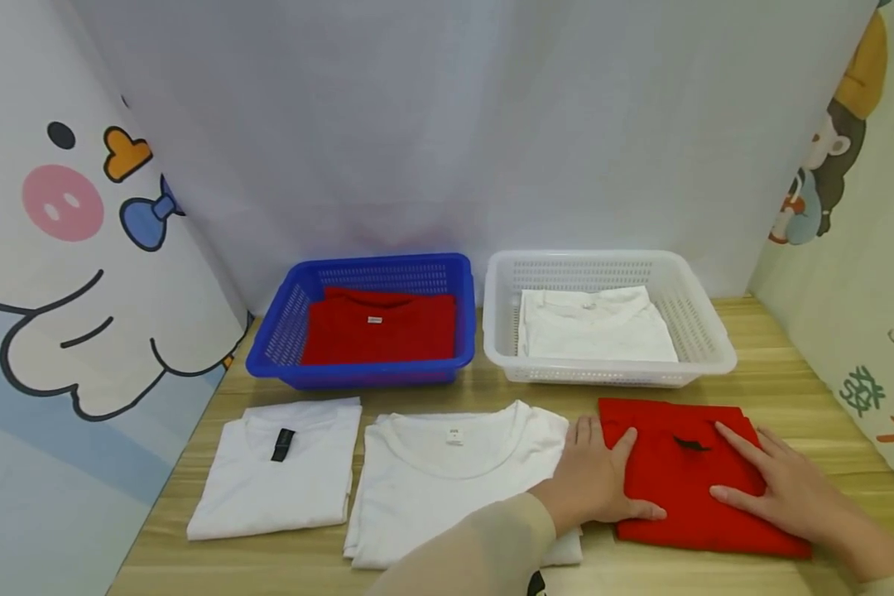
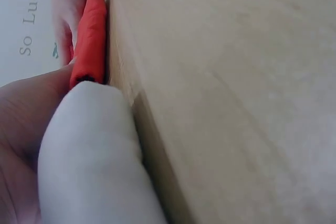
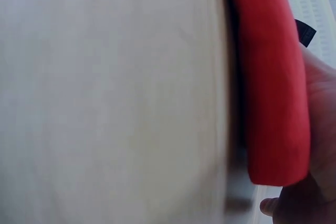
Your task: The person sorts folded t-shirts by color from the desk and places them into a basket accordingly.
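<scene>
A folded red T-shirt (image 1: pixel 685 497) lies flat on the table at the right front, a dark tag near its neckline. My left hand (image 1: pixel 592 476) rests on its left side, fingers spread and thumb across the cloth, while overlapping the white shirt's edge. On the right side of the red shirt, my right hand (image 1: pixel 790 488) lies with straight fingers pointing inward. Left of it is a folded white T-shirt (image 1: pixel 447 488) with a light label. Another folded white T-shirt (image 1: pixel 283 472) with a black tag lies farther left. In the right wrist view, the red shirt's folded edge (image 3: pixel 275 87) shows beside the hand.
Behind the shirts stand a blue basket (image 1: pixel 376 374) holding folded red clothing (image 1: pixel 380 335) and a white basket (image 1: pixel 607 370) holding folded white clothing (image 1: pixel 596 331). A pale curtain (image 1: pixel 454 124) hangs behind them. Printed cloth panels (image 1: pixel 82 314) flank the wooden table (image 1: pixel 227 567).
</scene>
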`<state>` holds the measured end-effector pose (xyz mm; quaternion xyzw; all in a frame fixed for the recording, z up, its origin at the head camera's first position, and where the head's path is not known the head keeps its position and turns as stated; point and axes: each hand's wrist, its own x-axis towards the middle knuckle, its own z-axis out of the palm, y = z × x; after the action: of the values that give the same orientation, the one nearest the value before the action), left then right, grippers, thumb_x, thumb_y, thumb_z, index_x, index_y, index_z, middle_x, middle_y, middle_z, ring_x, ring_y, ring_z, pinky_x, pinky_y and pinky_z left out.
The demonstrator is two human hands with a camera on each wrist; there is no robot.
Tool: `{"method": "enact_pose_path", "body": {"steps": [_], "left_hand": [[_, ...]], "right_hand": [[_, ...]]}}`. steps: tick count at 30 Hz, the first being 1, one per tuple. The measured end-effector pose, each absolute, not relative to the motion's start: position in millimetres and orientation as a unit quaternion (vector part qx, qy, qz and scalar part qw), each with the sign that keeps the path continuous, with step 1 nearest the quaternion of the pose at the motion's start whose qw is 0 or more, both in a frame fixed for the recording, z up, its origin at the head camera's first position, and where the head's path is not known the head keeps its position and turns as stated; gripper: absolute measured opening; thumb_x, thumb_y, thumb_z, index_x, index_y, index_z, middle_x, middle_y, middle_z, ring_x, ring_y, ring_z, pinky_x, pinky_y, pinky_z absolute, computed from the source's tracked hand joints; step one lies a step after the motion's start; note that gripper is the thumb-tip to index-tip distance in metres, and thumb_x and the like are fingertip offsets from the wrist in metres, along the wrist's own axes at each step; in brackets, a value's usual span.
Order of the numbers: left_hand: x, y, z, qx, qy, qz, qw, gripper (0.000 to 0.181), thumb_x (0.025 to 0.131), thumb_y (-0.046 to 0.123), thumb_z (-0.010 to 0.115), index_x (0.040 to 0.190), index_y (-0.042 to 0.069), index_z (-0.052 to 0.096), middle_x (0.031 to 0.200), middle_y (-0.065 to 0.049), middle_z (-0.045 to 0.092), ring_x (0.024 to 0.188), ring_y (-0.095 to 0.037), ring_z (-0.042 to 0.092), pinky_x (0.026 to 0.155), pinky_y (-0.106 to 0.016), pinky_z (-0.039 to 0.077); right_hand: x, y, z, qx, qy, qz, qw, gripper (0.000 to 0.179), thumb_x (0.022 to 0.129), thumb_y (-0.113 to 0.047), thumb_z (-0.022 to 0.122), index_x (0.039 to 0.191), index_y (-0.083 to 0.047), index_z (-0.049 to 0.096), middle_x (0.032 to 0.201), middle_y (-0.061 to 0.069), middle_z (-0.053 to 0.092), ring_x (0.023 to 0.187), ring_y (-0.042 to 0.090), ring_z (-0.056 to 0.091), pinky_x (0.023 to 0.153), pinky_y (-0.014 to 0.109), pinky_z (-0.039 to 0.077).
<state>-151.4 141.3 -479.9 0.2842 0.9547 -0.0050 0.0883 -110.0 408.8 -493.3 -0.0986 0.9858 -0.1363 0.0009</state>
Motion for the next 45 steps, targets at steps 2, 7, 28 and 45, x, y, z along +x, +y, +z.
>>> {"method": "enact_pose_path", "body": {"steps": [2, 7, 28, 45], "left_hand": [[-153.4, 140.7, -480.2, 0.282, 0.954, 0.037, 0.092, 0.102, 0.066, 0.088, 0.049, 0.151, 0.037, 0.026, 0.154, -0.008, 0.027, 0.142, -0.025, 0.022, 0.113, -0.036, 0.026], [-155.9, 140.6, -480.2, 0.267, 0.949, 0.142, 0.091, 0.094, 0.069, 0.072, 0.068, 0.148, 0.032, 0.037, 0.15, -0.003, 0.033, 0.136, -0.02, 0.03, 0.103, -0.032, 0.04], [-159.2, 139.1, -476.6, 0.139, 0.846, 0.478, 0.192, 0.068, 0.072, 0.005, 0.082, 0.127, 0.037, 0.057, 0.115, 0.013, 0.058, 0.101, -0.005, 0.052, 0.079, -0.022, 0.048], [-168.9, 111.6, -460.0, 0.194, 0.801, 0.541, 0.166, 0.048, 0.077, 0.027, 0.083, 0.121, 0.032, 0.066, 0.098, 0.016, 0.062, 0.096, 0.001, 0.054, 0.082, -0.019, 0.046]], "right_hand": [[-110.9, 407.6, -492.6, -0.104, 0.984, -0.143, -0.004, 0.095, 0.077, -0.056, 0.073, 0.151, -0.012, 0.032, 0.134, 0.036, 0.04, 0.114, 0.054, 0.039, 0.081, 0.071, 0.04], [-111.5, 403.5, -488.2, -0.117, 0.977, -0.177, -0.02, 0.095, 0.075, -0.051, 0.078, 0.148, -0.007, 0.036, 0.129, 0.03, 0.047, 0.107, 0.045, 0.047, 0.08, 0.065, 0.045], [-111.5, 401.8, -472.9, -0.004, 0.926, -0.362, 0.103, 0.083, 0.081, -0.036, 0.077, 0.148, -0.01, 0.035, 0.135, 0.03, 0.044, 0.106, 0.031, 0.053, 0.078, 0.035, 0.047], [-106.9, 406.7, -467.4, 0.04, 0.783, -0.599, 0.164, 0.058, 0.096, -0.013, 0.059, 0.149, -0.027, 0.037, 0.115, -0.017, 0.058, 0.097, 0.02, 0.064, 0.078, 0.04, 0.056]]}}
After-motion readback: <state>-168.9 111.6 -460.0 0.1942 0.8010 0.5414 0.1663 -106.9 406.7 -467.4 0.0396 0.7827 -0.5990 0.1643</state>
